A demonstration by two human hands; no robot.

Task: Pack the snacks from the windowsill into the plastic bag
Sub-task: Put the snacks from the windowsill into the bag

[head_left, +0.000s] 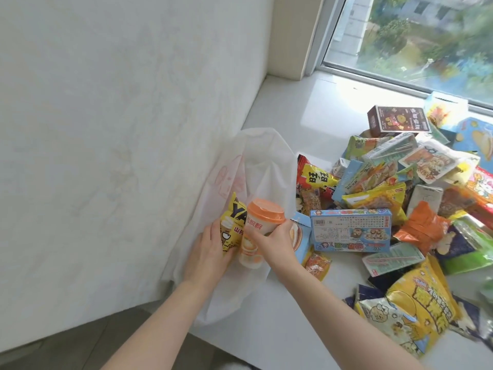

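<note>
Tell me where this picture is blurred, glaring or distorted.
Head view: soft daylight from the window, pale glare on the windowsill; trees outside and the large yellow bag are smeared; the wide lens slants the window frame; left hand, yellow packet, right hand and orange-lidded cup are sharp.

This looks like a room in someone's flat, some floors up: a broad white windowsill [306, 108] runs under a metal-framed window [328, 36] that looks down on trees [394, 36] and another building [424, 8], a plain pale wall [106, 129] closes one end, and shop-bought snacks [400, 209] lie heaped on the sill.
</note>
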